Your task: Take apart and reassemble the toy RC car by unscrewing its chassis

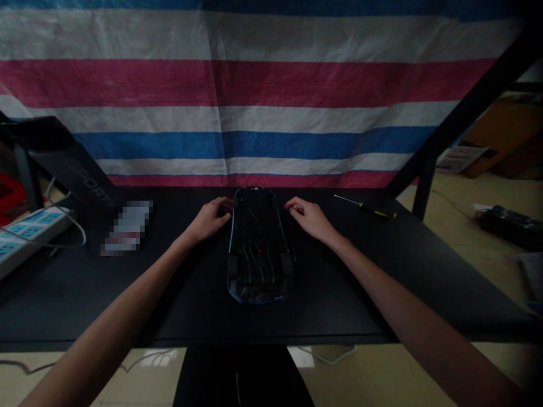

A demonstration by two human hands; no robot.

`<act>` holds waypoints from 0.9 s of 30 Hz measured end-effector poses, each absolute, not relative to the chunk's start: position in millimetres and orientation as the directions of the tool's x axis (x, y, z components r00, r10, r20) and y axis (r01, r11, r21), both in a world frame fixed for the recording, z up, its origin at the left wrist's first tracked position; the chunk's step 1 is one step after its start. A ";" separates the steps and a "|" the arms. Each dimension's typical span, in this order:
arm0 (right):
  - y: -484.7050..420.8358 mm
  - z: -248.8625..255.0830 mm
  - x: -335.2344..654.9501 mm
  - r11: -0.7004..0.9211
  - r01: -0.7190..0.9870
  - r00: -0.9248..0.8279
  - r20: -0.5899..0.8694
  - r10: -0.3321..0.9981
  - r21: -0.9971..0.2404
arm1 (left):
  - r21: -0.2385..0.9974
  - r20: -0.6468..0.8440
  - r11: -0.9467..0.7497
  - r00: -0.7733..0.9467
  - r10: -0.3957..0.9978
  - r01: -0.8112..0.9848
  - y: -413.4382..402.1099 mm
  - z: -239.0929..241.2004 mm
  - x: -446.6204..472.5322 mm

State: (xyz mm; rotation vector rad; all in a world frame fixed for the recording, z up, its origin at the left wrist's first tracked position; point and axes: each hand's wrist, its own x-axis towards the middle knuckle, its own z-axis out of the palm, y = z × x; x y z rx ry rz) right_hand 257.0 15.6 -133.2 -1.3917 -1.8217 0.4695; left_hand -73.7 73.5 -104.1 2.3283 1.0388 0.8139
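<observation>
A dark toy car with blue edging (pixel 258 249) lies upside down on the black table (pixel 365 294), its underside and two near wheels facing up. My left hand (pixel 210 217) rests at the car's far left corner, fingers curled against the wheel area. On the opposite side, my right hand (pixel 309 217) touches the far right corner with fingers bent in a pinch. What the fingertips grip is too small and dark to make out.
A screwdriver with a yellow-and-black handle (pixel 368 208) lies at the back right of the table. A blurred flat object (pixel 127 227) sits to the left, with a power strip and cables (pixel 31 229) beyond. A striped tarp (pixel 254 96) hangs behind.
</observation>
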 end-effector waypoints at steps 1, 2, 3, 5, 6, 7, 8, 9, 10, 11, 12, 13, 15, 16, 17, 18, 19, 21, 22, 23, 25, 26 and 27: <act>15.6 -133.2 257.1 0.332 0.641 -0.097 0.356 0.930 -0.692 | 0.614 0.324 -0.607 0.540 0.777 0.505 73.3 -104.0 -73.8; 15.5 -133.1 257.2 0.332 0.641 -0.099 0.354 0.930 -0.692 | 0.613 0.321 -0.605 0.540 0.778 0.508 73.0 -103.7 -73.8; 15.5 -133.1 257.2 0.332 0.642 -0.101 0.354 0.930 -0.691 | 0.612 0.318 -0.605 0.541 0.778 0.510 72.7 -103.3 -73.8; 15.5 -133.1 257.3 0.333 0.645 -0.103 0.353 0.930 -0.688 | 0.610 0.314 -0.603 0.541 0.780 0.514 72.1 -102.4 -73.6; 15.6 -133.1 257.2 0.332 0.647 -0.103 0.353 0.930 -0.686 | 0.611 0.313 -0.601 0.540 0.781 0.515 71.7 -102.0 -73.4; 15.7 -133.1 257.0 0.331 0.651 -0.102 0.353 0.930 -0.683 | 0.613 0.313 -0.599 0.538 0.783 0.515 71.3 -101.5 -73.1; 15.8 -133.0 256.8 0.329 0.655 -0.101 0.354 0.930 -0.680 | 0.616 0.312 -0.596 0.535 0.785 0.516 70.9 -101.0 -72.8; 15.8 -132.6 256.5 0.327 0.660 -0.099 0.354 0.930 -0.676 | 0.618 0.310 -0.594 0.534 0.786 0.515 70.4 -100.5 -72.4; 15.7 -132.0 256.2 0.324 0.666 -0.097 0.353 0.931 -0.671 | 0.620 0.308 -0.592 0.535 0.787 0.514 69.9 -100.1 -72.1; 15.3 -130.9 255.8 0.321 0.674 -0.096 0.352 0.931 -0.666 | 0.621 0.307 -0.592 0.536 0.787 0.513 69.6 -99.7 -71.9; 14.5 -129.4 255.5 0.317 0.683 -0.094 0.351 0.932 -0.658 | 0.622 0.306 -0.592 0.537 0.786 0.513 69.3 -99.6 -71.8; 13.1 -127.6 255.1 0.310 0.694 -0.090 0.349 0.933 -0.650 | 0.623 0.304 -0.591 0.538 0.786 0.512 69.3 -99.6 -71.8; 8.5 -123.1 254.1 0.286 0.726 -0.072 0.345 0.936 -0.626 | 0.626 0.303 -0.587 0.533 0.790 0.514 69.8 -100.6 -72.4; 5.2 -120.8 253.4 0.269 0.745 -0.059 0.341 0.938 -0.610 | 0.626 0.308 -0.585 0.526 0.793 0.515 70.3 -101.6 -72.8; 1.4 -118.8 252.3 0.250 0.765 -0.047 0.336 0.941 -0.593 | 0.626 0.317 -0.585 0.518 0.795 0.516 70.8 -102.7 -73.0; -2.5 -117.2 250.8 0.234 0.784 -0.038 0.332 0.943 -0.575 | 0.624 0.330 -0.587 0.507 0.796 0.516 71.1 -103.8 -72.9; -6.4 -116.0 249.1 0.224 0.799 -0.036 0.328 0.944 -0.558 | 0.626 0.347 -0.589 0.494 0.798 0.512 71.2 -104.8 -72.4; -12.6 -114.7 244.8 0.232 0.814 -0.058 0.323 0.945 -0.533 | 0.658 0.372 -0.576 0.457 0.808 0.485 69.6 -105.8 -69.5; -14.7 -113.9 242.6 0.249 0.813 -0.080 0.321 0.943 -0.526 | 0.699 0.372 -0.551 0.427 0.824 0.456 67.7 -105.6 -67.1; -16.0 -112.6 240.5 0.270 0.809 -0.105 0.323 0.940 -0.522 | 0.756 0.357 -0.510 0.395 0.847 0.411 65.0 -104.7 -64.1; -17.1 -107.1 237.6 0.308 0.796 -0.135 0.344 0.929 -0.520 | 0.886 0.271 -0.367 0.325 0.906 0.282 57.6 -101.4 -57.1; -17.4 -102.5 236.9 0.318 0.793 -0.132 0.363 0.922 -0.519 | 0.936 0.211 -0.287 0.330 0.920 0.203 53.3 -99.1 -53.6; -18.0 -96.9 236.5 0.325 0.789 -0.111 0.399 0.910 -0.522 | 0.968 0.143 -0.208 0.375 0.916 0.138 49.1 -96.6 -50.6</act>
